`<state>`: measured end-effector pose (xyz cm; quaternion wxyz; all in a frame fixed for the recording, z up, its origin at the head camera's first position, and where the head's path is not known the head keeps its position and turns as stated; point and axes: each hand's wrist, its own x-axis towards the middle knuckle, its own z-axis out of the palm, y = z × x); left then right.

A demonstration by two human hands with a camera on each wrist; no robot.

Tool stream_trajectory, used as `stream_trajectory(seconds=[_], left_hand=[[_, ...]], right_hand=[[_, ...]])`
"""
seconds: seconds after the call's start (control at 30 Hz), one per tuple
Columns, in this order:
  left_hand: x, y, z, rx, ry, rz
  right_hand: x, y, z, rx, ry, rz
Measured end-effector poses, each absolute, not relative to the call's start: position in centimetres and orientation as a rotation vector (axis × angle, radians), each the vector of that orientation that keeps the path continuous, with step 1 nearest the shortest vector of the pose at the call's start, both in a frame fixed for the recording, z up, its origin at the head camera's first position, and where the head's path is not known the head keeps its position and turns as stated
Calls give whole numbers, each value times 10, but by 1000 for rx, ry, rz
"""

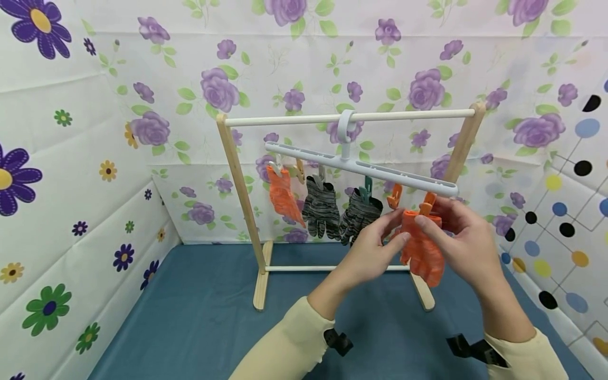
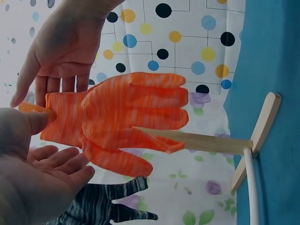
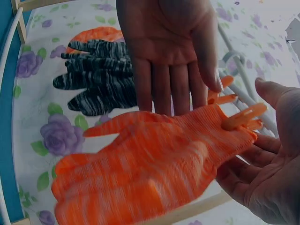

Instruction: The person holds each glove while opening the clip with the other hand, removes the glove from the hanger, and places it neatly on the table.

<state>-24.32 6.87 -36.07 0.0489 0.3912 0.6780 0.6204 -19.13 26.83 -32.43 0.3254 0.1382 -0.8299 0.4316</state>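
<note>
An orange glove hangs fingers-down at the right end of the grey hanger, its cuff pinched by an orange clip. My right hand is at the cuff's right side, with loosely bent fingers behind it and the thumb standing apart from the clip. On the other side, my left hand has its fingers extended, their tips overlapping the glove's edge in the right wrist view. Another orange clip hangs just left of this glove. Nothing is gripped by either hand.
Two black-and-grey gloves and another orange glove hang from clips further left. The tilted hanger hooks over the white top rod of a wooden rack on a blue tabletop. Patterned sheets enclose the back and sides.
</note>
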Motion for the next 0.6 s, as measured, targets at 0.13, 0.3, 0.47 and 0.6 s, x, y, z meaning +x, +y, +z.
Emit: stream_trajectory(seconds=[0.13,0.3,0.47,0.6], left_hand=[[-246,74,-362,1169,2054,1933],[-249,79,-364,1148,2078,1973],[-250,82,-366,1146,2085,2007],[-250,82,-367,1139,2072,2031]], right_hand=[[-193,265,-325,337,-2137,1207],[-194,262,-325,326,-2093,1320],[-196,261,-324,330,-2057,1401],[-197,261,-323,324,-2051,1454]])
